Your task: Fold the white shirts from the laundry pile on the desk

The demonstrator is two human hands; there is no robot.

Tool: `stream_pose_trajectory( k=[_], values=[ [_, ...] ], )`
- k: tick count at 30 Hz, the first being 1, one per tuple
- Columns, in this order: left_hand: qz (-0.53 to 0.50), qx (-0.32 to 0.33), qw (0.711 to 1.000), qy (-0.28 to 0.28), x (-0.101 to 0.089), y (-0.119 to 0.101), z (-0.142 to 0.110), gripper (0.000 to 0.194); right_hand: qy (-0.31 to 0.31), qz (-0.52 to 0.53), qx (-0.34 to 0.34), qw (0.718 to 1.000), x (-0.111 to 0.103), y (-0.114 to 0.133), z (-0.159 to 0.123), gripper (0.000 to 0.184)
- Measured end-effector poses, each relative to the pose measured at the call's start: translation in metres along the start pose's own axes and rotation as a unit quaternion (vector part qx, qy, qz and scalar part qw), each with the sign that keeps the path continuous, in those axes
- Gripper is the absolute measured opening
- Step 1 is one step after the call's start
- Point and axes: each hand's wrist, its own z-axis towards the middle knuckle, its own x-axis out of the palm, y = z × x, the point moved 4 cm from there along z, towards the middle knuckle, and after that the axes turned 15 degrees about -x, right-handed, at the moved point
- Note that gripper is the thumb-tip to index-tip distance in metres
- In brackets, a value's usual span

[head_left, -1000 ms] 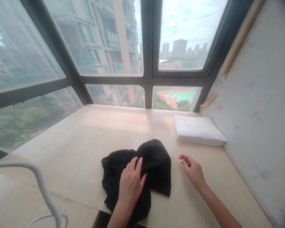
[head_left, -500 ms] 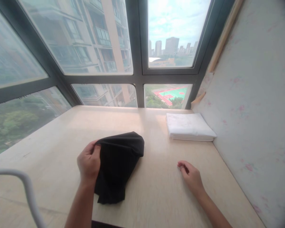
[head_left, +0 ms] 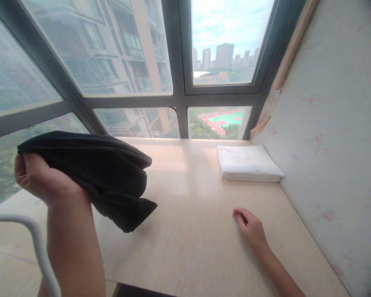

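My left hand point(head_left: 38, 173) is closed on one end of a black cloth point(head_left: 102, 169), at the left of the head view. The cloth is raised and stretches to the right of the hand in loose folds, its loose corner lowest. What kind of cloth item it is cannot be made out. My right hand point(head_left: 250, 227) rests on the pale tabletop point(head_left: 185, 231) at the right, its fingers loosely curled, with nothing visible in them. Beyond that hand lies a flat, neatly folded stack of white cloth point(head_left: 249, 161).
A grey-framed window point(head_left: 179, 101) runs along the back and left edges of the surface. At the right stands a flower-patterned wall point(head_left: 330, 165). A curved white tube point(head_left: 34, 235) rises at the lower left. Something black point(head_left: 142, 291) shows at the bottom edge.
My left hand has swung left and upward with the black cloth, which now spreads out sideways above the surface. My right hand and the white stack have stayed in place.
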Motion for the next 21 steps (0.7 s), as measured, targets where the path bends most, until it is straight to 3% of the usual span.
stream_pose_trajectory(
  k=[2,3,5,7,9,10,13,17,21],
  values=[
    [0.133,0.019,0.99,-0.032,-0.009,0.029,-0.011,0.043,0.0,0.004,0.003,1.0,0.0,0.0,0.0,0.028],
    [0.247,0.048,0.968,0.006,-0.01,0.048,-0.022,0.044,0.001,0.006,0.003,1.0,0.0,0.0,0.0,0.028],
    [0.346,0.076,0.929,0.113,-0.014,0.091,-0.053,0.035,0.003,0.006,0.004,1.0,0.0,0.001,0.0,0.029],
    [0.485,0.132,0.819,0.277,-0.013,0.134,-0.094,0.037,0.005,0.005,0.003,1.0,0.0,0.002,0.0,0.029],
    [0.566,0.156,0.732,0.346,-0.018,0.165,-0.128,0.041,0.007,0.004,0.004,1.0,0.0,0.003,0.001,0.03],
    [0.586,0.159,0.713,0.351,-0.021,0.174,-0.139,0.043,0.008,0.004,0.004,1.0,0.0,0.003,0.001,0.03],
    [0.604,0.154,0.708,0.331,-0.025,0.183,-0.15,0.052,0.008,0.001,0.004,1.0,0.0,0.003,0.001,0.03],
    [0.607,0.161,0.711,0.316,-0.027,0.186,-0.145,0.05,0.009,0.0,-0.005,1.0,0.0,0.003,0.002,0.029],
    [0.581,0.196,0.731,0.299,-0.032,0.195,-0.145,0.048,0.004,0.0,-0.009,1.0,-0.001,0.005,0.003,0.029]
  ],
)
